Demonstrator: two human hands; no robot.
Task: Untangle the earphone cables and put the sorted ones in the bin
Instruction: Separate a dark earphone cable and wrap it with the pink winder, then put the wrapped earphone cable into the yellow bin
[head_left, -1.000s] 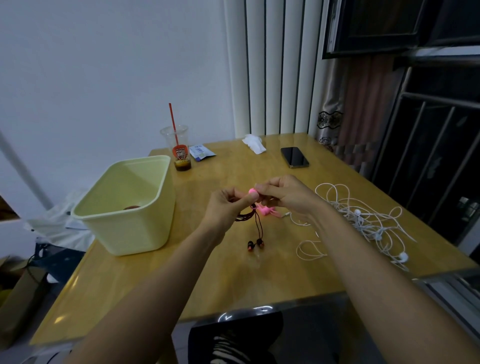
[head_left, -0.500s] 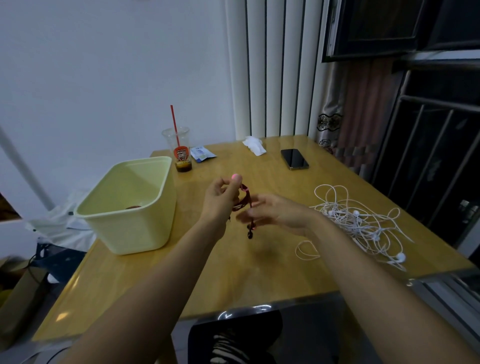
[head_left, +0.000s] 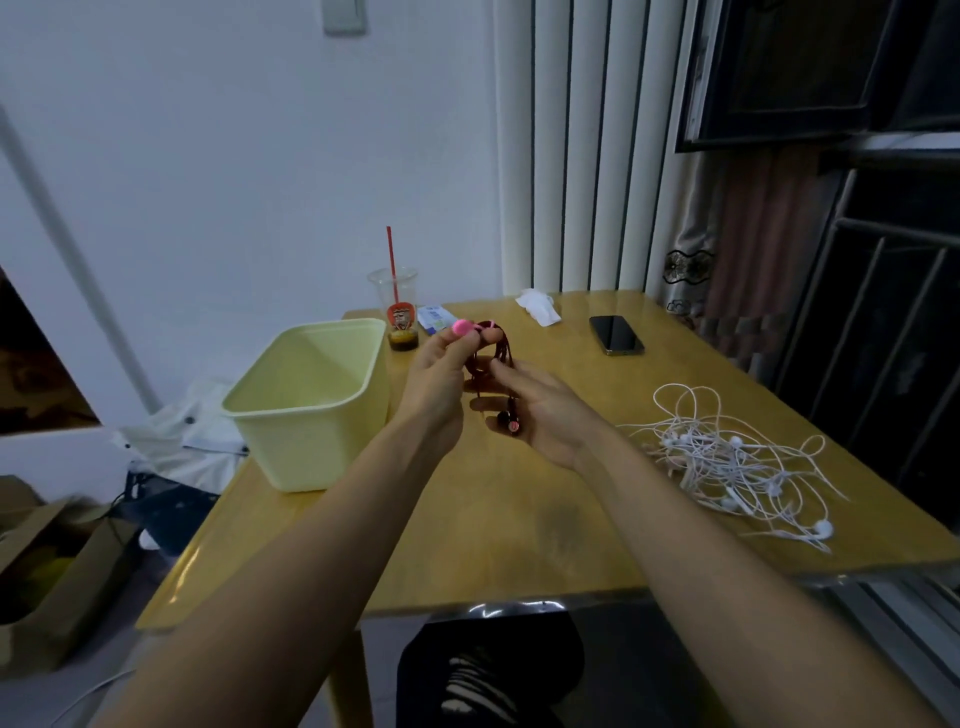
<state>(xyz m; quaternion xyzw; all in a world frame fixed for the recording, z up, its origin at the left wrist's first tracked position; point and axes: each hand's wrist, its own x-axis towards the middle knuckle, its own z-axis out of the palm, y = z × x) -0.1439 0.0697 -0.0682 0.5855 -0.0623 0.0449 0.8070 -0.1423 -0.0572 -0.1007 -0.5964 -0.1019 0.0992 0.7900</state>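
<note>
My left hand (head_left: 441, 374) pinches a coiled dark red earphone cable (head_left: 491, 358) with a pink tip at the top, held up above the table just right of the pale yellow bin (head_left: 306, 410). My right hand (head_left: 545, 410) lies flat and palm-up under the coil, and the cable's dark earbuds (head_left: 510, 423) hang onto its palm. A tangled heap of white earphone cables (head_left: 727, 452) lies on the wooden table (head_left: 493, 545) to the right.
At the table's far side stand a plastic cup with a red straw (head_left: 397, 312), a small blue packet (head_left: 434, 318), a crumpled tissue (head_left: 537, 305) and a black phone (head_left: 615, 335). Cardboard boxes and bags sit on the floor at left.
My left hand has lifted the red cable coil higher and toward the bin. My right hand let go of the pink end and opened flat beneath the hanging earbuds.
</note>
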